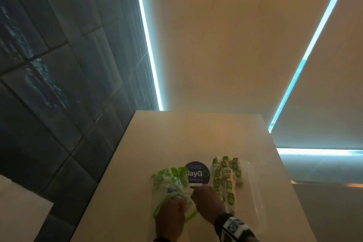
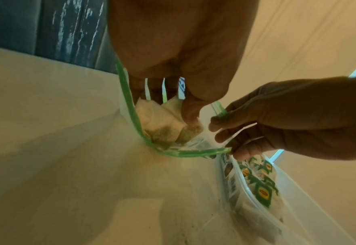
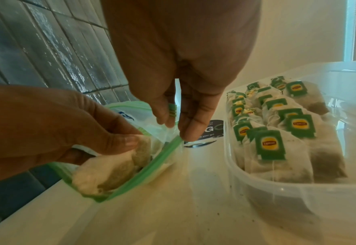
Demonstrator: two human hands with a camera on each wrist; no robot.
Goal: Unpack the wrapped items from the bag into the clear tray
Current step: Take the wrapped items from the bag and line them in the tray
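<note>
On the desk (image 1: 121, 192), left of the tray (image 3: 298, 195), the bag (image 3: 131, 175) mouth is pinched wide by right-hand fingers (image 3: 162, 116) so teabags (image 3: 103, 175) can be pinched out by left-hand fingers (image 3: 118, 140).

Pale countertop (image 1: 176, 143) across lower centre, round dark sticker (image 1: 197, 173) on it, dark tiled wall (image 1: 59, 65) at left, bright light strips (image 1: 146, 35) above.

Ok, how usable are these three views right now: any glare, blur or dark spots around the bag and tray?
Head view: tilted high, bright light strips flare and haze; the bag and clear tray sit small at the bottom. Left wrist view: the left hand is a dark, soft mass up close; tea bags are readable. Right wrist view: sharpest; labels in the tray are legible, tiles show glare.
</note>
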